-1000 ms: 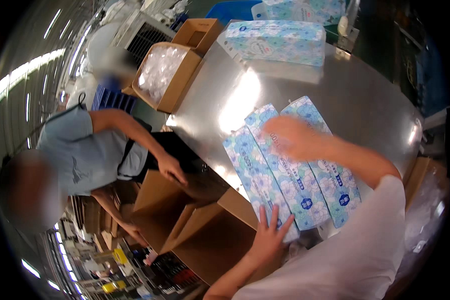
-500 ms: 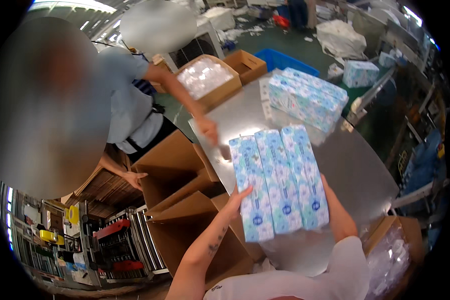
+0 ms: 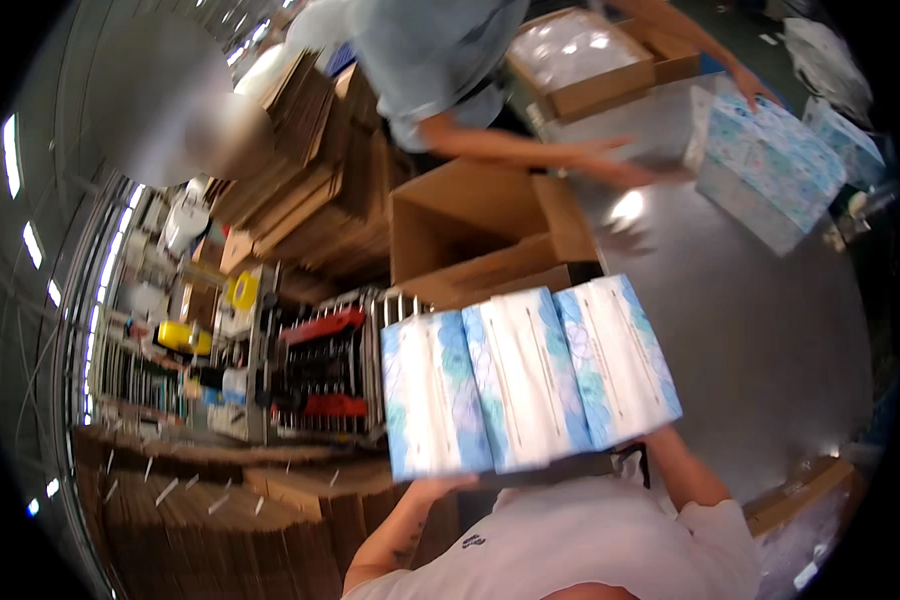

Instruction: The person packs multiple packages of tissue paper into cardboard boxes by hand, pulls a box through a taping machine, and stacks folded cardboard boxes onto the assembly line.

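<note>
Three tissue packs (image 3: 528, 375), white in the middle with blue and teal floral edges, stand side by side as one block in front of me. My left hand (image 3: 440, 487) is under the near left corner, and my right hand (image 3: 660, 442) grips the near right corner. Most of my fingers are hidden by the packs. Just beyond the block, an open cardboard carton (image 3: 420, 235) stands against the metal table (image 3: 760, 330). The block covers part of its near side, where a second carton edge shows.
Across the table a co-worker's hand (image 3: 755, 88) rests on more floral tissue packs (image 3: 770, 165); their other hand (image 3: 620, 168) is blurred above the metal. Flattened cardboard (image 3: 200, 530) is stacked at left, near a roller conveyor with red parts (image 3: 325, 325). A box of clear plastic (image 3: 580, 50) stands behind.
The three packs have turned over from their printed faces to white ones and moved left and toward me. My view has swung left. The co-worker's hand now touches the far packs.
</note>
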Available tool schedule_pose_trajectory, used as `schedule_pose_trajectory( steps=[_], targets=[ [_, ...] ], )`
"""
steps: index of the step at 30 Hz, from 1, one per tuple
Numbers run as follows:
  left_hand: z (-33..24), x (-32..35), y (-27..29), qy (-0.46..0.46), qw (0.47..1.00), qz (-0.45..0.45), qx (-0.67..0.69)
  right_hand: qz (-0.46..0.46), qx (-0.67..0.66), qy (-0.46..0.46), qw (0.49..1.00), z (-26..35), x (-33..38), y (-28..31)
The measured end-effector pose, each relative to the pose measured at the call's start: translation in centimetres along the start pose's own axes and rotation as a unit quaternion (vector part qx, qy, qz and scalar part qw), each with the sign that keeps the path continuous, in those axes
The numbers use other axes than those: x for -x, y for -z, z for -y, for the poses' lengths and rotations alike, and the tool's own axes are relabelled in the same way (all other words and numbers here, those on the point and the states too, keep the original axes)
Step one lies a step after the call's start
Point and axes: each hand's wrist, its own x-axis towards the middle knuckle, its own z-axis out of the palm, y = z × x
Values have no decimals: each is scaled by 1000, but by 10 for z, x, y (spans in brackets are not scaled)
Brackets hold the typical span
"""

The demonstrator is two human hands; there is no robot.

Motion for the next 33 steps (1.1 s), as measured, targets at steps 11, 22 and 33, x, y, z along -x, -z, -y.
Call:
schedule_pose_trajectory(
  steps=[11, 22, 33],
  targets=[
    [-1, -46, -28, -232, 894, -180, -338, 72, 472, 262, 839, 68, 3, -70],
    [114, -165, -25, -64, 765, -302, -566, 75, 766, 312, 557, 10, -56, -117],
    [183, -250, 9, -113, 849, -256, -449, 59, 816, 234, 525, -49, -162, -114]
  ],
)
